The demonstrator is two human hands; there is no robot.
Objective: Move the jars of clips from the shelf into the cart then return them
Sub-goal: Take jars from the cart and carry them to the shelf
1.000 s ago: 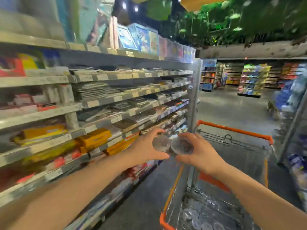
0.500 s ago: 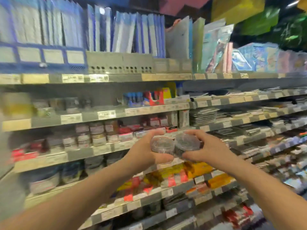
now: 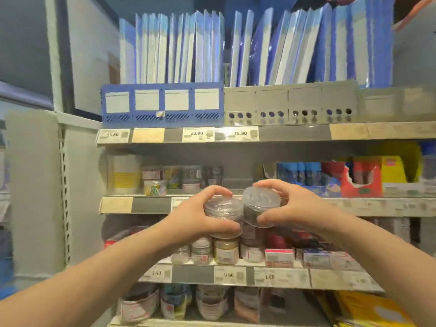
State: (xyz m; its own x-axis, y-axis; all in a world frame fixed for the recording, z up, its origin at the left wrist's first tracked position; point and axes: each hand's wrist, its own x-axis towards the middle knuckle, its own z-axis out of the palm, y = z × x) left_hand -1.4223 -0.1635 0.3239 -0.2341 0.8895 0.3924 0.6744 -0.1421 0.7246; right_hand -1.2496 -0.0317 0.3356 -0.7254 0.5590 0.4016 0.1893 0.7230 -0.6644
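Note:
My left hand point(image 3: 193, 215) grips a clear plastic jar of clips point(image 3: 224, 214) with a see-through lid. Beside it, my right hand point(image 3: 292, 208) grips a second clear jar point(image 3: 260, 207), tilted with its lid toward me. The two jars touch each other, held up in front of the middle shelf edge point(image 3: 151, 205). More jars of clips point(image 3: 188, 179) stand at the back of that shelf, and others point(image 3: 226, 253) stand on the shelf below. The cart is out of view.
Blue and grey file holders point(image 3: 162, 107) with folders fill the top shelf. Red and yellow boxes point(image 3: 361, 178) sit to the right on the middle shelf. Larger jars point(image 3: 210, 303) line the bottom shelf. A grey upright panel point(image 3: 35, 185) closes the left side.
The view has swung left from the cart and aisle to face the shelves squarely. Both hands still hold their jars, now raised to the middle shelf's height.

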